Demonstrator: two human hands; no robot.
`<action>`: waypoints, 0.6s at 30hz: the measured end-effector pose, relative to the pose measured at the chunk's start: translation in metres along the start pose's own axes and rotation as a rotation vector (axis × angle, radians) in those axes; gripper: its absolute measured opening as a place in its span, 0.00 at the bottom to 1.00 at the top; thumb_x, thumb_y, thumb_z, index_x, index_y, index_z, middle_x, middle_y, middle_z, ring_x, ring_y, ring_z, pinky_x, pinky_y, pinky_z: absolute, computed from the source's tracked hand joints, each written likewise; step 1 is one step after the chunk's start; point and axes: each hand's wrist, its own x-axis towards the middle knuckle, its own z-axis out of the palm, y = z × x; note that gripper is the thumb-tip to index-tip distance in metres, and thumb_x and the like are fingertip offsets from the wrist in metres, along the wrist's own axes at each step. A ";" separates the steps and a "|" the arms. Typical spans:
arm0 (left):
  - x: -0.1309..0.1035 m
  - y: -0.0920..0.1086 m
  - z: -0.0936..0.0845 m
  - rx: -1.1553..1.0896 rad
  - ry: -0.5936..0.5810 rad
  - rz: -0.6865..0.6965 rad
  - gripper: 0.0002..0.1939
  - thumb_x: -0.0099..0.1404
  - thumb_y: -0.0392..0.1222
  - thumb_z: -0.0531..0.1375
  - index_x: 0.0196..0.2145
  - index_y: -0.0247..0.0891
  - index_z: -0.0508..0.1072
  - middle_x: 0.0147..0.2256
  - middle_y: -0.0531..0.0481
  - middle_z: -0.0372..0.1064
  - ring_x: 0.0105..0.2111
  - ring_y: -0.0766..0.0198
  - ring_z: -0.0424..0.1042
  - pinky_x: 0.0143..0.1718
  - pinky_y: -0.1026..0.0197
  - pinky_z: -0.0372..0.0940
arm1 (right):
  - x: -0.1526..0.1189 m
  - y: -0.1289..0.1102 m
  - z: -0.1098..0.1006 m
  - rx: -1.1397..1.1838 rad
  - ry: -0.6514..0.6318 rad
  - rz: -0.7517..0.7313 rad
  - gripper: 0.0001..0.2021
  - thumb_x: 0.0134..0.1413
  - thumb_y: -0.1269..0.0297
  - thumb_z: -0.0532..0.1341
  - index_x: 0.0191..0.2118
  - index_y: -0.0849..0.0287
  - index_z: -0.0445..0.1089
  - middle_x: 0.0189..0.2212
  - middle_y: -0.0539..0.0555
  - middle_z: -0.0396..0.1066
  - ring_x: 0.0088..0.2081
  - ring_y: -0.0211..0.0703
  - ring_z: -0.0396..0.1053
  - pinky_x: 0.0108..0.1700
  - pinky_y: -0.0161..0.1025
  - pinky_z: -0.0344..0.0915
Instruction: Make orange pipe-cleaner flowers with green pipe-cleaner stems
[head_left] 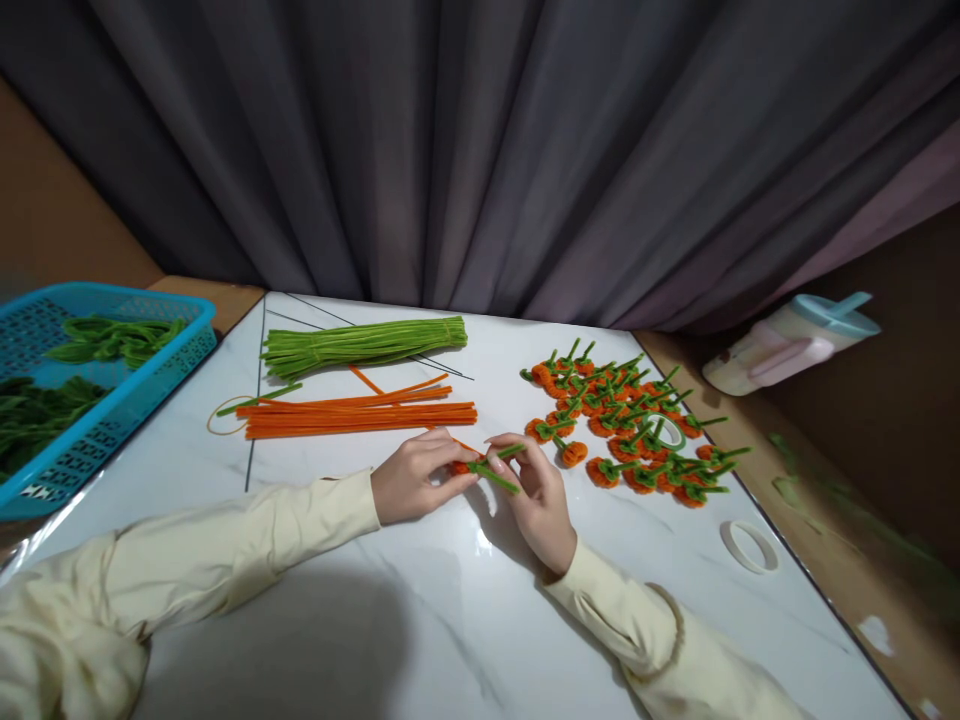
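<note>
Between my hands is a small orange-and-green pipe-cleaner piece [491,468], its green ends pointing right. My left hand [412,475] pinches the orange end, which the fingers mostly cover. Thumb and fingertips of my right hand [541,505] close on the green strands. Just beyond the left hand lies a bundle of orange pipe cleaners [360,418], with one orange strand reaching toward the fingers. A thicker bundle of green pipe cleaners [364,345] rests behind it. To the right spreads a group of finished round orange pieces with green stems [626,445].
A blue basket [202,325] with green fuzzy pieces [120,340] stands at the left. One white tape roll [664,431] sits among the orange pieces, another ring-shaped roll [750,547] near the right edge. A lidded tumbler [787,345] stands beyond. Dark curtains [420,150] hang behind the white table [450,620].
</note>
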 end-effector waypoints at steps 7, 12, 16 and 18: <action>0.001 -0.001 0.002 -0.002 0.064 0.055 0.05 0.61 0.36 0.58 0.36 0.34 0.71 0.29 0.46 0.72 0.29 0.64 0.68 0.32 0.63 0.65 | 0.000 0.001 0.001 0.011 0.030 0.012 0.08 0.57 0.61 0.56 0.41 0.56 0.63 0.32 0.52 0.66 0.33 0.39 0.64 0.34 0.35 0.65; 0.000 -0.002 0.003 -0.008 0.062 0.031 0.06 0.61 0.37 0.58 0.37 0.34 0.71 0.29 0.46 0.72 0.30 0.64 0.68 0.32 0.62 0.65 | -0.001 0.002 0.001 0.004 0.041 0.009 0.07 0.57 0.61 0.56 0.41 0.56 0.63 0.32 0.52 0.66 0.33 0.38 0.64 0.33 0.35 0.65; 0.001 0.001 0.000 -0.022 0.021 -0.038 0.08 0.61 0.36 0.57 0.39 0.34 0.70 0.31 0.46 0.70 0.30 0.65 0.67 0.33 0.63 0.65 | -0.001 0.001 0.002 -0.003 0.087 0.004 0.06 0.57 0.61 0.57 0.39 0.56 0.64 0.32 0.52 0.65 0.33 0.38 0.65 0.33 0.34 0.65; 0.002 0.003 -0.001 -0.049 -0.022 -0.077 0.10 0.61 0.36 0.57 0.41 0.34 0.68 0.34 0.46 0.70 0.32 0.65 0.68 0.35 0.63 0.65 | -0.001 0.000 0.002 0.015 0.116 0.004 0.06 0.56 0.61 0.57 0.38 0.56 0.63 0.32 0.51 0.65 0.33 0.38 0.65 0.33 0.34 0.65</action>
